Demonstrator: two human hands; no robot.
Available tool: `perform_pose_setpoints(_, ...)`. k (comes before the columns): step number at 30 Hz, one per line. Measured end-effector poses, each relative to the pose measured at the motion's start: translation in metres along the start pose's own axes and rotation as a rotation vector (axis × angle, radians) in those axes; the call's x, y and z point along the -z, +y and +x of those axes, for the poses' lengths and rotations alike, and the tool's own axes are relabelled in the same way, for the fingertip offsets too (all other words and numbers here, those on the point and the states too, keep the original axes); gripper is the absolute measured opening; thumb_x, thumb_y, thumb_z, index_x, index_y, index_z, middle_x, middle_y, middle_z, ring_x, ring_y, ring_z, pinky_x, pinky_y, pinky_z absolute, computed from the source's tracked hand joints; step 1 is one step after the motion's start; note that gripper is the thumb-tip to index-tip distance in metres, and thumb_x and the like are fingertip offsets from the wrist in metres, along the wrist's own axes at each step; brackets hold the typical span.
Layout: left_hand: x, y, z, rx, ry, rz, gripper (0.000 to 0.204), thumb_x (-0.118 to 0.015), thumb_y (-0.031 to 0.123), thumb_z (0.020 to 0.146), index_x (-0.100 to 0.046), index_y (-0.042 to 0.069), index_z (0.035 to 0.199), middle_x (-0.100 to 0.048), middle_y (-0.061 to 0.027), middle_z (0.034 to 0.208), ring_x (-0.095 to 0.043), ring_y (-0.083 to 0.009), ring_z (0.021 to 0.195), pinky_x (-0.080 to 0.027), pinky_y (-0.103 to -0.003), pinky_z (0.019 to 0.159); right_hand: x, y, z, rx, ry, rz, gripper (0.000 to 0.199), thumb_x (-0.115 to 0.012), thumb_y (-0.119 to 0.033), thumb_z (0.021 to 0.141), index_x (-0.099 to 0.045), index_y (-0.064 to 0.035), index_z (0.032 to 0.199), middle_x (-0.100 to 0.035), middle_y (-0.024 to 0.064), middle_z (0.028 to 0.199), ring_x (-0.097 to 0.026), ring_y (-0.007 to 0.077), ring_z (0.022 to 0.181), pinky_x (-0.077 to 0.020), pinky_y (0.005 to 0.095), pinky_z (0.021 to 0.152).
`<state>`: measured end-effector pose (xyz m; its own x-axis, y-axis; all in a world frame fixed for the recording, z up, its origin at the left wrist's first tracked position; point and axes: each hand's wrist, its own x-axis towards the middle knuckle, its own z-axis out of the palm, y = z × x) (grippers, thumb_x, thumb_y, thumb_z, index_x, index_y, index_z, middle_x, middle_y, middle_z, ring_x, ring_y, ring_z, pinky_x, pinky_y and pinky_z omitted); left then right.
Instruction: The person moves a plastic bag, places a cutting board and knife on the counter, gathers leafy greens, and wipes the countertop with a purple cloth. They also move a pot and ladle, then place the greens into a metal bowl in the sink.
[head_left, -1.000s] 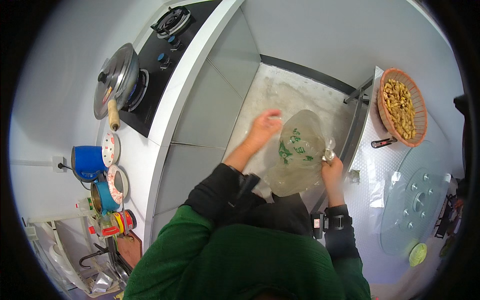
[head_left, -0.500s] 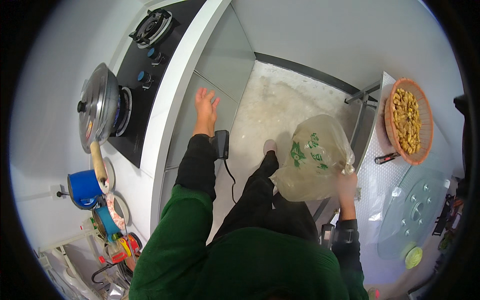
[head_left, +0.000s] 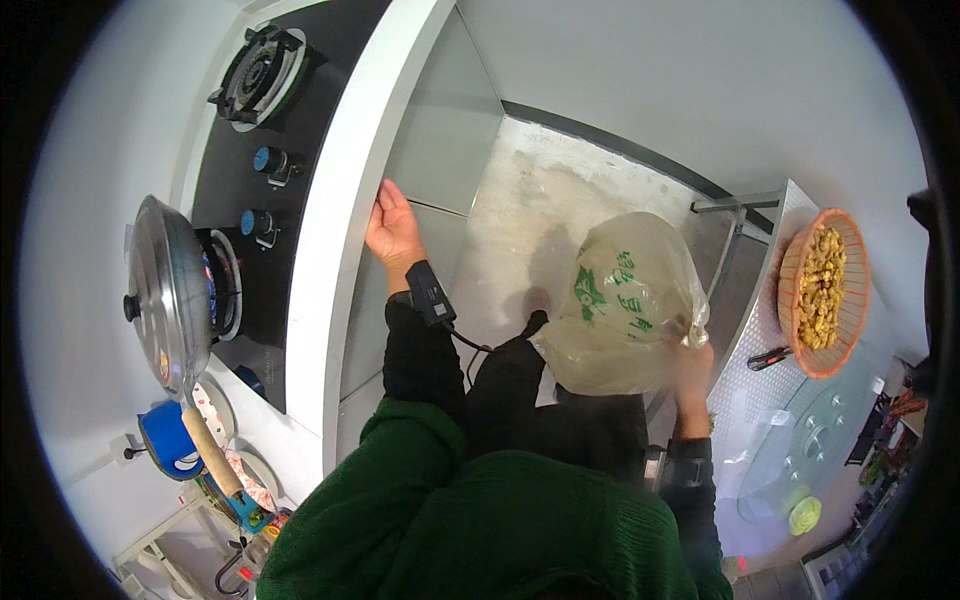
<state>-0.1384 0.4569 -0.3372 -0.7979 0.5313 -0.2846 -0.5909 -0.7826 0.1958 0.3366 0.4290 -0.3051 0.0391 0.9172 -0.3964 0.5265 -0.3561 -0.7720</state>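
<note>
My right hand (head_left: 690, 372), smeared a little by motion, is closed on the gathered end of a large translucent plastic bag (head_left: 620, 310) with green print. The bag hangs puffed out over the floor in front of my legs, and I cannot make out anything inside it. On the other side, my left hand (head_left: 394, 228) is held palm up, fingers stretched and holding nothing. Its fingertips are by the front edge of the white counter (head_left: 345, 190), close to the grey cabinet doors (head_left: 425, 160). A black box with a cable (head_left: 430, 293) is on my left wrist.
On the black gas hob (head_left: 270, 215), a lidded pan (head_left: 165, 290) sits over a lit burner. Behind it are a blue pot (head_left: 165, 437) and plates. At right, a silver-topped table (head_left: 755, 375) bears an orange basket (head_left: 790, 285) of yellowish food pieces, a knife (head_left: 770, 358) and a glass turntable (head_left: 790, 450).
My left hand has moved left and slightly down to the counter's edge, its palm turning up. The bag stays in my right hand. The view has shifted somewhat.
</note>
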Motion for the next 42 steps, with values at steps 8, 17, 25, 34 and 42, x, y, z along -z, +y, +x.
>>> perform_pose_setpoints(8,0.001,-0.002,-0.002,0.006,-0.001,0.003,0.027,-0.037,-0.002,0.090,-0.051,-0.002,0.113,-0.052,-0.0128,0.122,-0.042,-0.0259,0.123,-0.036,-0.046,0.103,0.000,-0.013,0.060,-0.015,-0.099,0.151,0.034,-0.053,0.005,0.078,-0.058,0.0025,0.112,-0.063,0.0083,0.106,-0.057,0.0149,0.097,-0.0417,0.0266,0.086)
perform_pose_setpoints(17,-0.017,-0.044,-0.075,-0.046,0.256,0.171,0.029,-0.056,0.035,0.089,-0.054,0.007,0.082,-0.060,-0.0072,0.105,-0.053,-0.0230,0.106,-0.038,-0.050,0.097,0.002,-0.029,0.151,-0.008,-0.313,0.106,0.034,-0.051,0.006,0.080,-0.057,0.0029,0.112,-0.062,0.0073,0.104,-0.056,0.0145,0.096,-0.0416,0.0262,0.086)
perform_pose_setpoints(25,-0.004,-0.027,-0.208,0.436,0.331,0.575,0.023,-0.050,0.033,0.093,-0.060,0.012,0.090,-0.064,-0.0062,0.096,-0.057,-0.0227,0.100,-0.041,-0.044,0.092,-0.020,-0.040,0.209,0.268,-0.453,-0.056,0.031,-0.051,0.004,0.083,-0.058,0.0018,0.113,-0.064,0.0073,0.100,-0.055,0.0126,0.093,-0.0419,0.0261,0.084)
perform_pose_setpoints(34,0.034,0.000,-0.322,0.611,0.360,0.837,0.026,-0.056,0.031,0.089,-0.060,0.007,0.101,-0.063,-0.0105,0.097,-0.059,-0.0240,0.097,-0.045,-0.041,0.088,-0.096,-0.009,0.228,0.203,-0.590,-0.039,0.039,-0.045,0.010,0.079,-0.058,0.0012,0.114,-0.064,0.0074,0.098,-0.055,0.0134,0.091,-0.0414,0.0246,0.083)
perform_pose_setpoints(42,0.052,0.073,-0.416,0.946,0.513,0.987,0.033,-0.061,0.027,0.087,-0.056,0.003,0.109,-0.062,-0.0117,0.102,-0.059,-0.0246,0.096,-0.046,-0.039,0.087,-0.179,0.084,0.221,-0.153,-0.511,0.321,0.028,-0.055,0.003,0.080,-0.062,-0.0008,0.107,-0.062,0.0051,0.094,-0.055,0.0137,0.085,-0.0426,0.0264,0.079)
